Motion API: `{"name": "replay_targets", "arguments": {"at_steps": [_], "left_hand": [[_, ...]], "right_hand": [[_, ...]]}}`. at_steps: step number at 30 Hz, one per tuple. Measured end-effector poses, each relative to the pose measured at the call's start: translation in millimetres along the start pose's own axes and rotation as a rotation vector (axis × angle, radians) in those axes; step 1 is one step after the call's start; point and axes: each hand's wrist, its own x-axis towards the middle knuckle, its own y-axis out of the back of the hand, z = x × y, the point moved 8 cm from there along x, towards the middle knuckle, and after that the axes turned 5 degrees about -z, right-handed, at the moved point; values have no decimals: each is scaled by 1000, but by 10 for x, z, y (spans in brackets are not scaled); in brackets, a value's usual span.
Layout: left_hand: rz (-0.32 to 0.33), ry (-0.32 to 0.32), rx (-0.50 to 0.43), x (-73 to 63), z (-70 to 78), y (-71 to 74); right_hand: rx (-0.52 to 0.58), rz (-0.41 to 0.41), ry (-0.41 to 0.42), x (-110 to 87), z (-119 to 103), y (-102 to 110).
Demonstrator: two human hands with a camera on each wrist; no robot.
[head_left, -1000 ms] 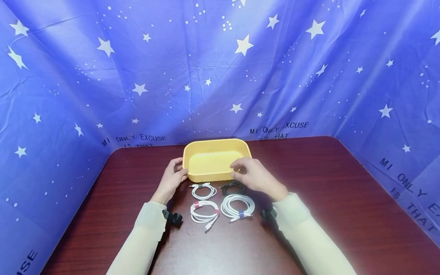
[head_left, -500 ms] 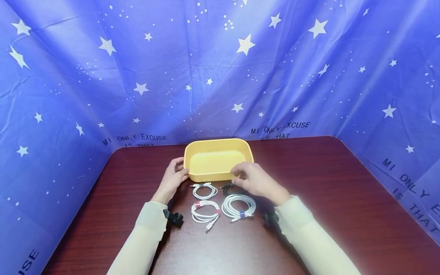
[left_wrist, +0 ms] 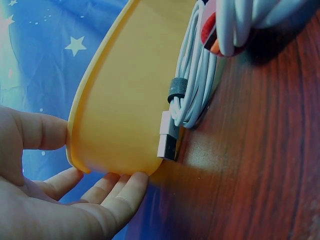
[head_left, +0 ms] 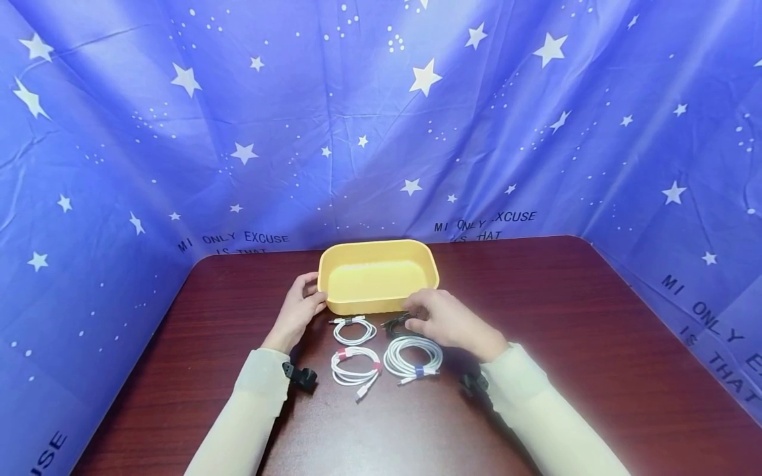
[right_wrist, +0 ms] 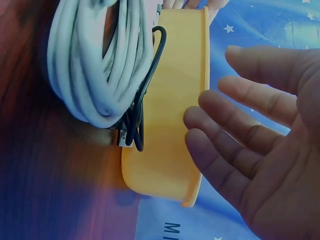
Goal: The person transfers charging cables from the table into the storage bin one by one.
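A yellow bin (head_left: 381,277) stands near the back of the table, nothing inside it. My left hand (head_left: 296,307) touches its left end from outside; in the left wrist view thumb and fingertips meet the wall and rim, fingers extended. My right hand (head_left: 449,319) hovers at the bin's front right corner with loosely bent fingers and holds nothing. Below that hand lies a black cable (head_left: 393,325), partly hidden. A small white cable (head_left: 354,332) with a black tie lies in front of the bin. Nearer are a white cable (head_left: 354,367) with red ties and a thicker white cable (head_left: 413,357) with a blue tie.
The dark red wooden table (head_left: 565,317) extends on both sides of the bin. Blue cloth (head_left: 309,132) with white stars hangs behind it and at the sides. Black wrist cameras (head_left: 300,377) are strapped at both cuffs.
My right hand has drawn back from the bin's front rim, toward me and slightly right. The left hand stays at the bin's left end. Bin and cables keep their places.
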Motion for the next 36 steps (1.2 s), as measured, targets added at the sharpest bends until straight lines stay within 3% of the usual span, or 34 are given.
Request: {"name": "replay_targets", "arguments": {"at_steps": [28,36], "left_hand": [[8,12,12,-17,3,7],[6,13,15,-9,7,8]], "right_hand": [[-207,-197,58,-60,-131,-201],[-241,-214,15,-74,-90,-219]]}}
